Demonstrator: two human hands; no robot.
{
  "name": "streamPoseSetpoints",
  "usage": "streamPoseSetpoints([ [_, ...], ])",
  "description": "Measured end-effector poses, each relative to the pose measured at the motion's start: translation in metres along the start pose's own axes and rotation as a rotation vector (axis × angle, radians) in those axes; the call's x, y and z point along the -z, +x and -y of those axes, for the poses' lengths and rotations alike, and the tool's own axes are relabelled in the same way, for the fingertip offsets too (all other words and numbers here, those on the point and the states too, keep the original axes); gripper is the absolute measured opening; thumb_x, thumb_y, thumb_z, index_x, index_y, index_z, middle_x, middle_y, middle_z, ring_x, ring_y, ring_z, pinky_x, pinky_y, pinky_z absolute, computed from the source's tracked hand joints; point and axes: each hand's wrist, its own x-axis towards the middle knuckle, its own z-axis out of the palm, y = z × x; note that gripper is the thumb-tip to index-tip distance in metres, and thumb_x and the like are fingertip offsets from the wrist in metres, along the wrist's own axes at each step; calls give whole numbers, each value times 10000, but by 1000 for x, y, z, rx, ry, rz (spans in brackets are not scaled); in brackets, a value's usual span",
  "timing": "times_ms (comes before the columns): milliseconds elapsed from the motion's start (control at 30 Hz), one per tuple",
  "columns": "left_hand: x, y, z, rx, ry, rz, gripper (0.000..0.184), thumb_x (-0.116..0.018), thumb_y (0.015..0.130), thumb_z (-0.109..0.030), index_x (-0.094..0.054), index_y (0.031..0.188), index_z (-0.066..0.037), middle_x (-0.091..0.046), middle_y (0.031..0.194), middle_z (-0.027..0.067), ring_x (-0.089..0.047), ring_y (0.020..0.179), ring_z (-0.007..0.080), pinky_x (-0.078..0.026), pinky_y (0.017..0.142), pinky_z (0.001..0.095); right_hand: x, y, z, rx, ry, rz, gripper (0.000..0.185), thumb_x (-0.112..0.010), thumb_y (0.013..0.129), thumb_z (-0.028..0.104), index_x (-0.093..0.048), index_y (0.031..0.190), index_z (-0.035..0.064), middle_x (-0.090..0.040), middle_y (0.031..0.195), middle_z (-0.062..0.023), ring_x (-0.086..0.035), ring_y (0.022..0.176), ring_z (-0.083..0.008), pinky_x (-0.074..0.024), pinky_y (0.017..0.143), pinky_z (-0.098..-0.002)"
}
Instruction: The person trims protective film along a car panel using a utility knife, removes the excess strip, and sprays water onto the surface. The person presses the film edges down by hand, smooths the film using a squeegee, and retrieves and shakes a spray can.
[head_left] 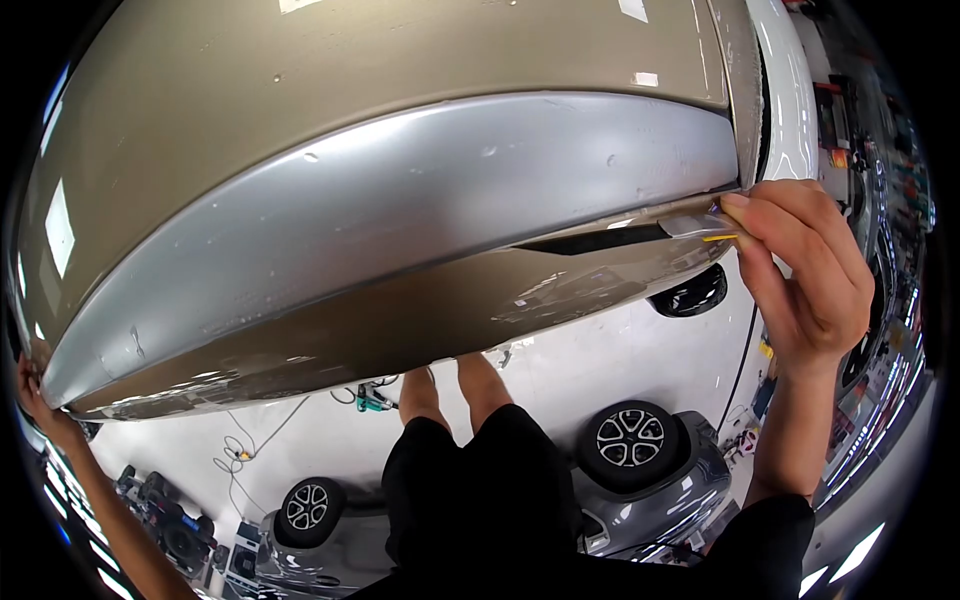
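A bronze car body panel curves across the view in front of me, with a long silver, glossy section set into it. Small bubbles or drops dot its surface. At the right end, my right hand pinches the edge of a clear film between thumb and fingers, beside a small yellow strip. A dark slot lies just left of that film. Far to the left, my left hand has its fingers bent at the silver section's pointed corner; what they grip is too small to make out.
Behind me, a grey car with wheels stands on the pale floor. A cable and a green tool lie on the floor near my legs. A white car part adjoins the panel at right.
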Motion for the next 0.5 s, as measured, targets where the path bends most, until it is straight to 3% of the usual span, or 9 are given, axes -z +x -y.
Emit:
streamPoseSetpoints([
  [500, -5, 2, -20, -5, -15, 10, 482, -374, 1093, -261, -509, 1455, 27, -513, 1508, 150, -469, 1398, 282, -307, 1202, 404, 8, -24, -27, 5, 7, -20, 262, -722, 757, -131, -701, 1016, -92, -709, 983, -198, -685, 856, -273, -549, 759, -319],
])
